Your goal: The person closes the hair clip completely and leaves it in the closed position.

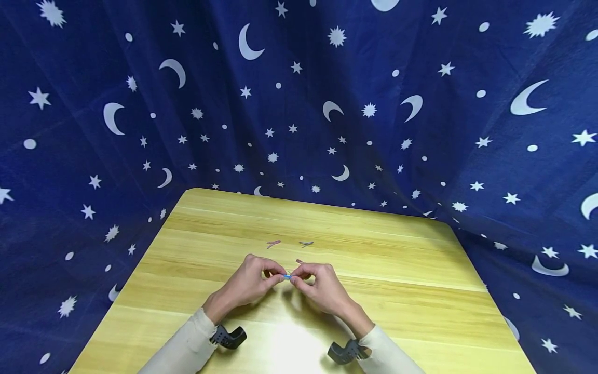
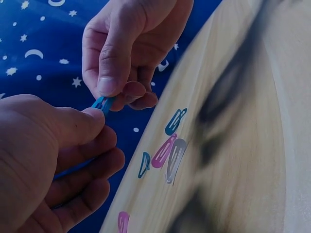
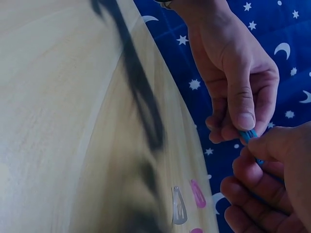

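Over the middle of the table, a blue snap hair clip point(image 1: 287, 277) is held between both hands. My left hand point(image 1: 254, 280) pinches one end between thumb and index finger. At the other end, the thumb and fingertips of my right hand point(image 1: 322, 286) pinch the clip. Both wrist views show the blue clip partly hidden by the thumbs, with its slotted middle between them. Beyond the hands lie a pink hair clip point(image 1: 273, 243) and a grey hair clip point(image 1: 306, 243). Another pink clip point(image 1: 299, 262) peeks out just past my right fingers.
The left wrist view shows more clips on the wooden table point(image 1: 224, 223), among them a blue clip point(image 2: 175, 122) and a smaller-looking blue one point(image 2: 144, 165). A dark blue curtain point(image 1: 299, 104) with moons and stars hangs behind the table's far edge and along its sides.
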`<state>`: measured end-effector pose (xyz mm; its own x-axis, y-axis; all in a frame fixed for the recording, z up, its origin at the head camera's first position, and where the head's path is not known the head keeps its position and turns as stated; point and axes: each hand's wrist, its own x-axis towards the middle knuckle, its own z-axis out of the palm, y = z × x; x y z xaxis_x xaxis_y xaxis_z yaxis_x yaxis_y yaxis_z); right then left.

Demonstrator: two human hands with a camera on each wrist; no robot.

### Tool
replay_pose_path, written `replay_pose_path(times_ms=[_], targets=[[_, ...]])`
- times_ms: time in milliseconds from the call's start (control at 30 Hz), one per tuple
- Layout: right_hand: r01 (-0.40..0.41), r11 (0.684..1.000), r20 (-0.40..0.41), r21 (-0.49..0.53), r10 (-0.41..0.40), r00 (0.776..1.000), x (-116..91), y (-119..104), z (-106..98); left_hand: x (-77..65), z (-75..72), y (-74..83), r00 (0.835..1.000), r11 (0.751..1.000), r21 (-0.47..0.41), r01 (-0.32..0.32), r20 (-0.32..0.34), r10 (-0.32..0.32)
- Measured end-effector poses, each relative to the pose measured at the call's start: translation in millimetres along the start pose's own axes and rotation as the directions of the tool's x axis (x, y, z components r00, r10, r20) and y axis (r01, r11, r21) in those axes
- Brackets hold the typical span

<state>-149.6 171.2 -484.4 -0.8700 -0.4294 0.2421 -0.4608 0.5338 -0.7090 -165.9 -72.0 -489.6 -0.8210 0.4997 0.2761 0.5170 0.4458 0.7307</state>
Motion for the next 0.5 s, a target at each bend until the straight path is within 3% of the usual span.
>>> replay_pose_path(times_ms=[500], targets=[[0.035,0.999,-0.040,-0.012,-0.035,0.999,-0.5,-2.6,5.6,-1.6,3.5,-1.7,0.999,1.000,-0.002,-0.025,-0.040,0.025]])
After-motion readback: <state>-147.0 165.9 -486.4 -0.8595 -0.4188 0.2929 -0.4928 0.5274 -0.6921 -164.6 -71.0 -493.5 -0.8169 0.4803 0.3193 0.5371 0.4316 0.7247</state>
